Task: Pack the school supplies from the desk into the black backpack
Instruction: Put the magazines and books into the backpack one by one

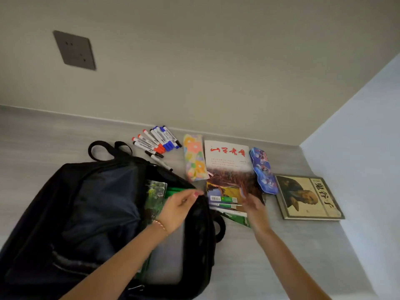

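Head view. Black backpack (71,213) lies flat on the grey surface (270,256), main compartment unzipped and gaping, dark blue lining visible. Inside the opening: a green-covered book (154,195) standing along the right side of the compartment, plus a pale flat item lower down, identity unclear.

Left hand (177,210) sits at the right rim of the backpack opening. Grip: thumb and fingertips pinched narrow on the black edge fabric, holding the flap. A thin bracelet shows on that wrist.

Right hand (256,211) is over the lower edge of a stack of books just right of the backpack. It is motion-blurred; grip appears loosely open with fingers partly spread, and contact with the stack cannot be told.

Top of the stack: a magazine with red Chinese title (227,169) and a landscape photo cover; green-edged books (236,217) show beneath it.

Still on the surface: a cluster of whiteboard markers (157,141) with red, blue and black caps, near the wall behind the backpack; a floral pencil pouch (194,158) touching the magazine's left edge; a blue patterned pencil case (263,171) overlapping its right edge; a hardcover book with a portrait cover (308,197) at far right.

Wall socket plate (74,50) upper left.
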